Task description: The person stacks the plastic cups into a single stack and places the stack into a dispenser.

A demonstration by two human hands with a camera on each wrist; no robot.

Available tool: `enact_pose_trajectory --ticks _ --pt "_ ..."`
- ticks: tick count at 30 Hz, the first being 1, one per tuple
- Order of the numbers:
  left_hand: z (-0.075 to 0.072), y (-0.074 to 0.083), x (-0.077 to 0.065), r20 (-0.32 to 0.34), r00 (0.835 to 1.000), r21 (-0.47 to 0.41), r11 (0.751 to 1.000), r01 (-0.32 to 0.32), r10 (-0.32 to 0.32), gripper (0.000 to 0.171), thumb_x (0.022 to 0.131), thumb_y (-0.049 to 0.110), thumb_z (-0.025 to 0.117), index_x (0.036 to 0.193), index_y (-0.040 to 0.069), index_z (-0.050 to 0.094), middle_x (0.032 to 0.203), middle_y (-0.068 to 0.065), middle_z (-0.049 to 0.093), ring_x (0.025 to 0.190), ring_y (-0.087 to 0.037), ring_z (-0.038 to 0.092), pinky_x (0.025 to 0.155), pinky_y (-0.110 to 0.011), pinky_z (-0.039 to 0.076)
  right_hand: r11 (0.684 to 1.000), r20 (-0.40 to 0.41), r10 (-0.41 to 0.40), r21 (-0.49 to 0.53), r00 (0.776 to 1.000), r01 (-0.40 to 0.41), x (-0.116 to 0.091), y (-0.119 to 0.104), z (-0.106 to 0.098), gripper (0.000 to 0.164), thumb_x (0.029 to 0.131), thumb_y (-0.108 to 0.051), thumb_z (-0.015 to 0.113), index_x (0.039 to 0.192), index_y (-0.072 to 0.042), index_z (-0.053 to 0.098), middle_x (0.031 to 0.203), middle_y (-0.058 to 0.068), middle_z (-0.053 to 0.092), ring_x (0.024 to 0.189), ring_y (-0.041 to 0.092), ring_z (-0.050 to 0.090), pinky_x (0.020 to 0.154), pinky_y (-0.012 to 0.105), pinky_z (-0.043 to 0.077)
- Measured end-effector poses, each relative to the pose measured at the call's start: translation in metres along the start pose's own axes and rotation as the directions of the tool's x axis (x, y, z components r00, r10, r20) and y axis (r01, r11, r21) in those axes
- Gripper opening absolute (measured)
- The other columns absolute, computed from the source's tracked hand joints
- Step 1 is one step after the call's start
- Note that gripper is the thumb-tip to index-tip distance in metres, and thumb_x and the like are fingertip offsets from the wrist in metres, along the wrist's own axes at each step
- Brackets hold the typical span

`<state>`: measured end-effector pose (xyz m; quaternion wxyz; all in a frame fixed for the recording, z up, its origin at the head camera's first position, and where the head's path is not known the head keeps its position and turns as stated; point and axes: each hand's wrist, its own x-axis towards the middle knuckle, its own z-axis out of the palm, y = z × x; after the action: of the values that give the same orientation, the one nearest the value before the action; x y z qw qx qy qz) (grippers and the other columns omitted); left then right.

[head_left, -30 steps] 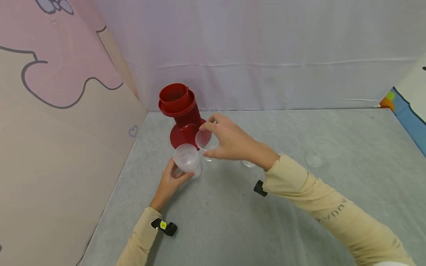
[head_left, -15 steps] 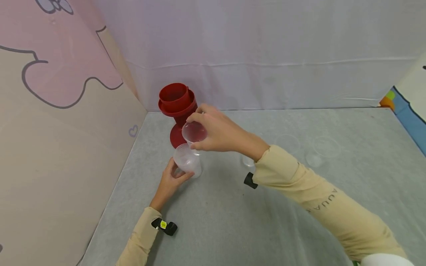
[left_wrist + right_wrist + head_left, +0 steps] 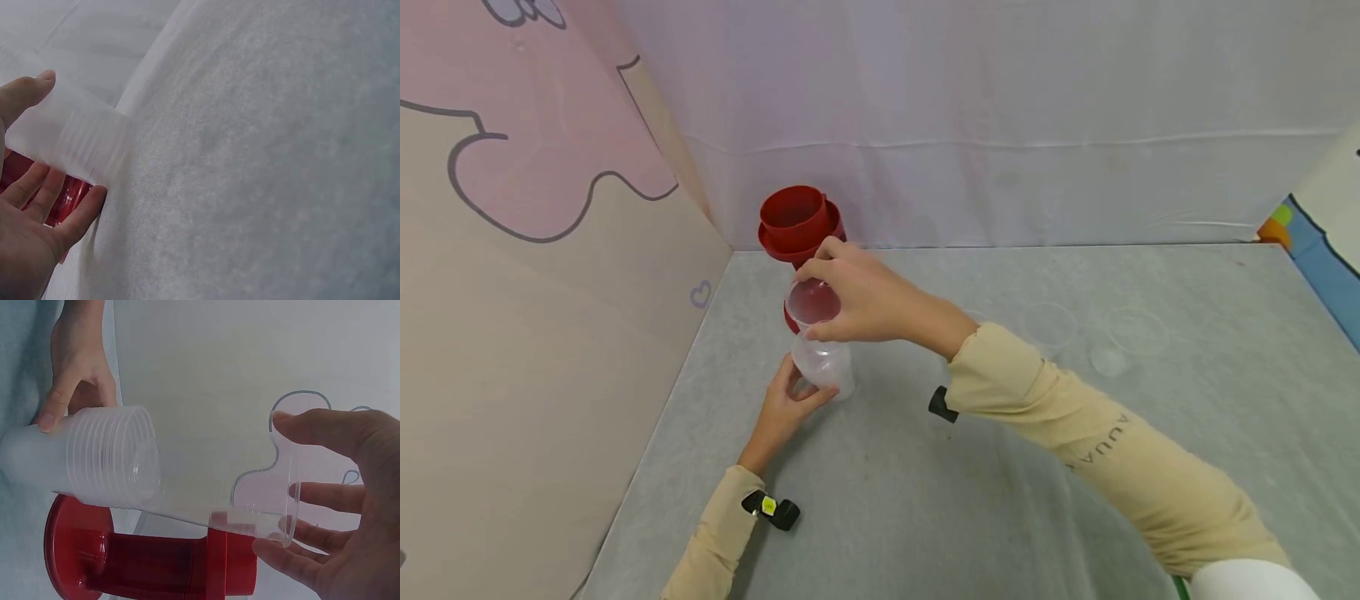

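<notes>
Movement came from the right side: the right hand [image 3: 857, 293], pinching a clear cup [image 3: 814, 302] by its rim, had swung leftward across the front of the red stand [image 3: 796, 212] and now held the cup directly over the stack of cups [image 3: 823, 367]. A second earlier, cup and stack stood apart; at this moment they overlapped, and from the right wrist the cup's base appeared to sit at the stack's mouth, perhaps just inside it. How deep it went, the clear plastic made hard to tell.

Down below, the left hand [image 3: 786, 406] had not budged, fingers and thumb wrapped round the stack's lower part and steadying it upright on the grey table [image 3: 887, 500], near the stand's foot. So the lining-up looked all but done, and the nesting seemed barely begun, with the cup's rim well clear of the stack's ribbed rims and the fingers on it.

Off to the right, another clear cup [image 3: 1107, 361] waited on the table, untouched, which suggested that the gathering was not finished.
</notes>
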<state>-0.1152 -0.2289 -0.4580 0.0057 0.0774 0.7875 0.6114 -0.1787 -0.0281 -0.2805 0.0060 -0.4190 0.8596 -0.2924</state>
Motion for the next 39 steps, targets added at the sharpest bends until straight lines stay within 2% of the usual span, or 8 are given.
enact_pose_trajectory --ticks 4,11,15,22,30,34,39 --pt "0.000 -0.001 0.001 0.007 1.000 -0.014 1.000 -0.011 0.011 0.075 0.081 0.005 0.074 0.143 0.012 0.033 0.137 -0.006 0.044 0.123 -0.023 0.044 0.094 -0.049 0.045 1.000 0.027 -0.020 0.000 0.999 0.020 0.005 -0.002 0.004 0.054 0.077 -0.030 0.076 0.123 -0.008 0.060 0.110 0.004 0.050 0.097 0.014 0.048 0.078 0.021 0.045" --pt "-0.002 -0.003 0.000 0.025 0.998 -0.021 0.998 -0.060 0.060 0.074 0.081 0.003 0.073 0.143 0.012 0.033 0.136 -0.008 0.044 0.120 -0.022 0.046 0.092 -0.045 0.048 0.999 0.109 0.009 -0.045 0.994 -0.004 0.008 -0.004 0.012 0.052 0.079 -0.032 0.074 0.125 -0.014 0.058 0.110 0.001 0.049 0.098 0.010 0.045 0.076 0.018 0.044" --pt "-0.002 -0.003 0.000 0.029 0.998 -0.029 0.998 -0.053 0.054 0.075 0.082 0.004 0.073 0.144 0.013 0.032 0.137 -0.006 0.043 0.119 -0.020 0.046 0.091 -0.042 0.049 0.997 0.146 0.026 -0.082 0.989 -0.014 0.007 -0.003 0.018 0.053 0.079 -0.035 0.075 0.124 -0.014 0.059 0.109 0.000 0.050 0.099 0.012 0.045 0.076 0.019 0.044" --pt "-0.003 -0.004 0.001 0.041 0.997 -0.048 0.997 -0.060 0.062 0.075 0.081 0.001 0.072 0.144 0.013 0.033 0.139 -0.006 0.042 0.121 -0.019 0.045 0.092 -0.043 0.048 0.990 0.159 0.046 -0.139 0.986 -0.024 0.005 0.003 0.034 0.055 0.078 -0.037 0.075 0.125 -0.015 0.058 0.113 0.002 0.050 0.101 0.014 0.046 0.077 0.022 0.047" --pt "-0.002 -0.004 0.000 0.044 0.997 -0.029 0.998 -0.060 0.062 0.075 0.083 0.003 0.072 0.144 0.014 0.030 0.140 -0.007 0.042 0.123 -0.023 0.045 0.091 -0.040 0.049 0.988 0.200 0.055 -0.155 0.978 -0.024 0.001 0.012 0.057 0.053 0.079 -0.034 0.075 0.125 -0.013 0.058 0.118 0.003 0.051 0.105 0.014 0.048 0.083 0.026 0.049" --pt "-0.001 -0.005 0.001 0.045 0.996 -0.020 0.997 -0.072 0.073 0.074 0.083 0.003 0.071 0.145 0.014 0.030 0.139 -0.007 0.042 0.122 -0.024 0.045 0.090 -0.041 0.049 0.988 0.184 0.043 -0.155 0.982 -0.014 -0.002 0.015 0.066 0.055 0.080 -0.033 0.076 0.127 -0.010 0.057 0.121 0.005 0.052 0.108 0.016 0.048 0.087 0.026 0.048" --pt "-0.003 -0.005 0.001 0.041 0.994 -0.024 0.995 -0.099 0.100 0.073 0.082 -0.001 0.070 0.143 0.009 0.031 0.138 -0.009 0.043 0.121 -0.024 0.045 0.091 -0.040 0.049 0.995 0.095 0.034 -0.095 0.995 -0.025 -0.009 0.021 0.079 0.058 0.080 -0.033 0.076 0.129 -0.010 0.055 0.127 0.005 0.052 0.112 0.017 0.049 0.091 0.028 0.048"
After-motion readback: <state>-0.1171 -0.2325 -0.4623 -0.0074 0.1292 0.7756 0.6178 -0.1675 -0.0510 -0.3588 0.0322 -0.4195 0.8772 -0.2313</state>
